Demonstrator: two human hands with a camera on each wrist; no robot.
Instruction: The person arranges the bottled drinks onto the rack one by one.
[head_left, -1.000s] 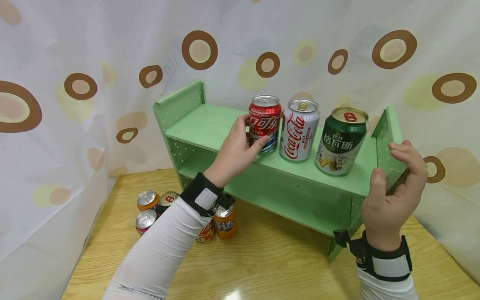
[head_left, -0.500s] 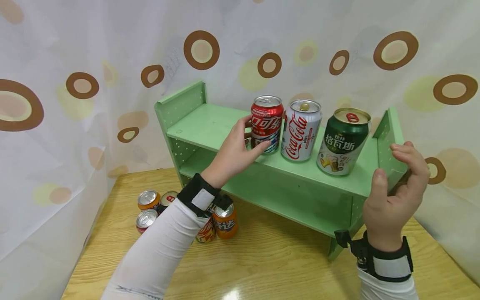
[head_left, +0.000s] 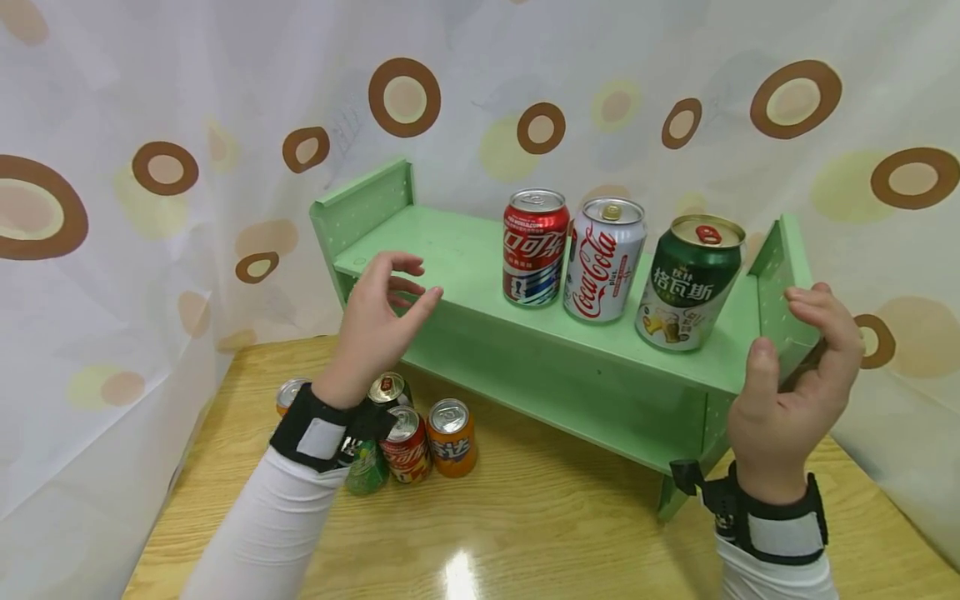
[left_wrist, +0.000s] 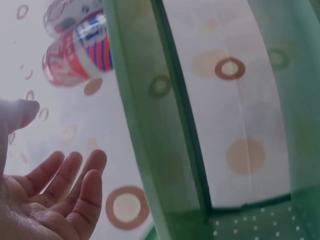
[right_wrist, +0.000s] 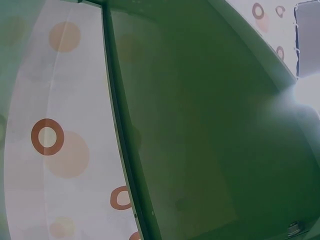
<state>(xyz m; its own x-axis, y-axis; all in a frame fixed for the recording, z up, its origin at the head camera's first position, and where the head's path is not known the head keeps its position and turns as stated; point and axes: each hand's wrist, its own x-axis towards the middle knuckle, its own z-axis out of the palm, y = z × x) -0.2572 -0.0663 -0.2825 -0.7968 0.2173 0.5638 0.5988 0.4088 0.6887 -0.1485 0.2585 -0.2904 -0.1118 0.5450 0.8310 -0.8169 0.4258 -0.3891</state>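
My left hand is empty, its fingers loosely bent in front of the left part of the green shelf's top board. In the left wrist view its palm and fingers show below a red Coca-Cola can, apart from it. On the top board stand that red can, a white Coca-Cola plus can and a green drink can, upright in a row. My right hand is at the front of the shelf's right side panel, thumb and fingers apart, with no can in it.
Several cans are grouped on the wooden table left of the shelf, among them an orange one, a red one and a green one. My left forearm covers part of that group. A patterned curtain hangs behind.
The left hand has let go of the red can and moved left and away from it. The red can stays upright on the top board. My right hand has hardly moved.
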